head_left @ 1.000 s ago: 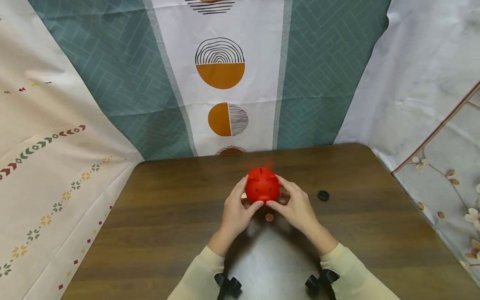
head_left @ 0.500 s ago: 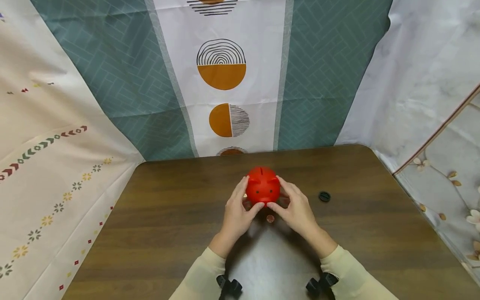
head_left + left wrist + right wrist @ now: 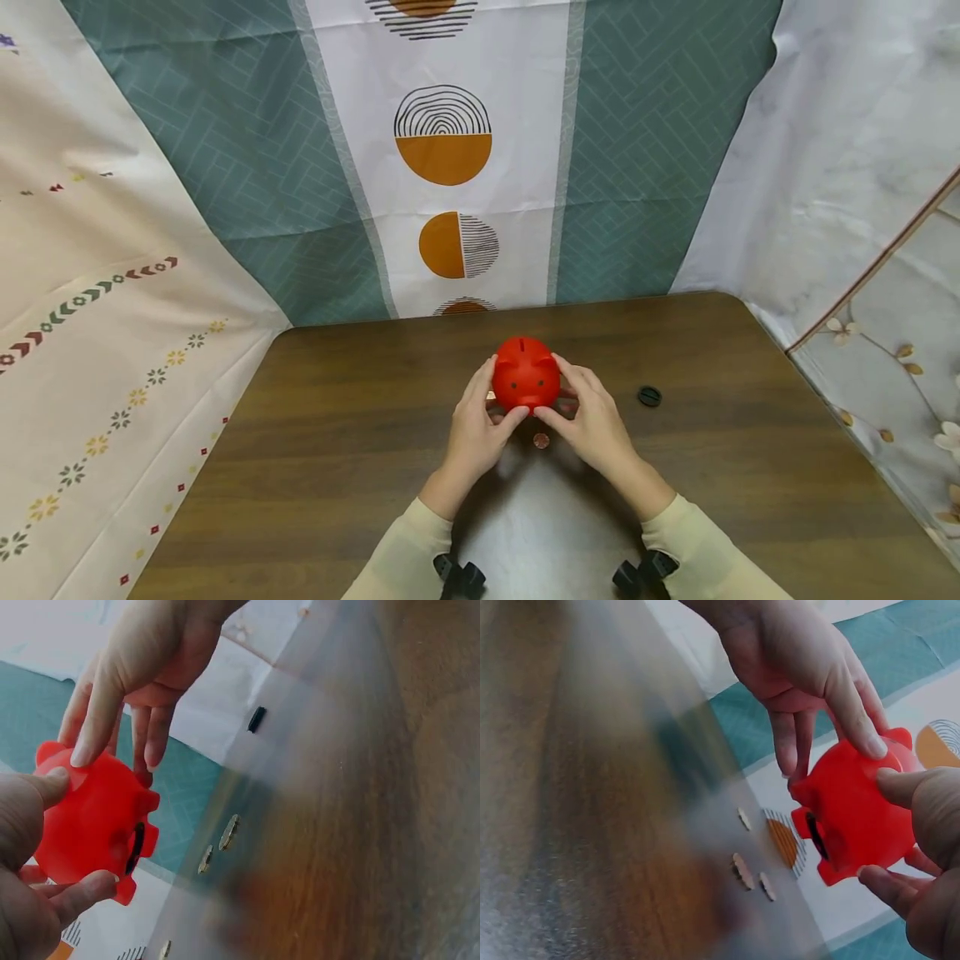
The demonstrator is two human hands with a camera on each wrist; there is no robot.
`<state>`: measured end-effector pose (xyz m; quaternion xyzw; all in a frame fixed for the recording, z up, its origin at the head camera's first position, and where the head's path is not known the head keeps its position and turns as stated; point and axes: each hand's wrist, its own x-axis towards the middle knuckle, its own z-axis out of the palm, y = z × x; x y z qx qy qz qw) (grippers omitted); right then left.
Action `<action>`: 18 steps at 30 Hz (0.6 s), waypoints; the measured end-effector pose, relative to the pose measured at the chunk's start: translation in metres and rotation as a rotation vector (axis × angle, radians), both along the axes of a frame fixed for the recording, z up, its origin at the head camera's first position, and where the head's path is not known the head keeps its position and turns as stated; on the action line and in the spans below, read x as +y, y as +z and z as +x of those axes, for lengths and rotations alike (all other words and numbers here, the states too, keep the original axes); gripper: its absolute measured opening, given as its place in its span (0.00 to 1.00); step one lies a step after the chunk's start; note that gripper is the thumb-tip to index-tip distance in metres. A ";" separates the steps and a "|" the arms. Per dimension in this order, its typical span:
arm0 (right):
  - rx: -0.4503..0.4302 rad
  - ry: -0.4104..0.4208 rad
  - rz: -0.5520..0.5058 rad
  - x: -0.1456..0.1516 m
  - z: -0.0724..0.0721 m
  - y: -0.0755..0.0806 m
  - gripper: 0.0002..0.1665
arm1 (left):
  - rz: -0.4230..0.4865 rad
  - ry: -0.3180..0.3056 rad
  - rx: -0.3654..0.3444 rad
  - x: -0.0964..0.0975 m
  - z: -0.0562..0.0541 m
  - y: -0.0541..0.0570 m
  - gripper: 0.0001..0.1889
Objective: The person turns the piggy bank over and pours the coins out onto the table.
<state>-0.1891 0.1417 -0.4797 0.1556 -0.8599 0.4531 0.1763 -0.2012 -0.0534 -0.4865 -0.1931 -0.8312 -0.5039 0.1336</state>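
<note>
Both hands hold a red piggy bank (image 3: 527,375) up off the table, its face towards me and the coin slot on top. My left hand (image 3: 474,425) grips its left side, thumb near the snout. On the opposite side my right hand (image 3: 592,423) grips it in the same way. A dark round opening (image 3: 136,847) shows in its underside in the left wrist view. Just in front of the bank lies a copper coin (image 3: 541,440). Another coin (image 3: 491,395) is partly hidden beside the left fingers. Below the bank, the right wrist view shows coins (image 3: 742,871) on the table.
A black round plug (image 3: 649,396) lies on the wooden table (image 3: 337,467) to the right of the hands. Patterned cloths (image 3: 630,150) hang behind the table and along both sides. Black camera mounts (image 3: 459,577) sit on both wrists.
The hands keep holding the piggy bank in nearly the same place. A faint red blur above it one second ago is gone. The head view has shifted slightly.
</note>
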 end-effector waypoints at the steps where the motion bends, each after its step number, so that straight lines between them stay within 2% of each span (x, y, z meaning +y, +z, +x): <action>1: -0.006 0.001 -0.004 0.000 0.000 -0.001 0.49 | -0.009 0.001 0.000 0.000 -0.001 0.000 0.45; 3: -0.013 0.003 -0.009 0.000 0.000 -0.002 0.49 | -0.031 0.008 -0.003 0.000 -0.001 -0.001 0.45; 5: 0.020 -0.003 -0.010 0.000 0.000 -0.003 0.48 | -0.052 0.015 0.034 0.000 -0.001 -0.002 0.45; 7: 0.142 0.001 -0.026 0.000 -0.001 -0.003 0.48 | -0.051 0.012 0.157 0.002 -0.001 -0.001 0.44; 10: 0.419 0.015 -0.072 0.001 -0.003 0.001 0.46 | -0.017 0.006 0.464 0.004 0.001 0.006 0.43; 11: 0.472 0.022 -0.082 0.001 -0.003 0.002 0.46 | -0.012 0.008 0.525 0.004 0.001 0.008 0.43; 12: 0.495 0.027 -0.093 0.000 -0.003 0.004 0.46 | -0.008 0.008 0.550 0.005 0.001 0.009 0.42; 13: 0.473 0.030 -0.103 0.000 -0.003 0.004 0.46 | -0.007 0.007 0.536 0.005 0.002 0.010 0.42; 14: 0.412 0.028 -0.106 -0.001 -0.003 0.005 0.46 | -0.012 0.004 0.492 0.006 0.002 0.009 0.43; 17: 0.131 0.007 -0.073 -0.001 -0.001 0.000 0.49 | -0.071 0.014 0.227 0.005 0.002 0.003 0.44; 18: 0.057 -0.003 -0.060 -0.002 -0.001 -0.001 0.49 | -0.089 0.015 0.169 0.004 0.002 0.000 0.45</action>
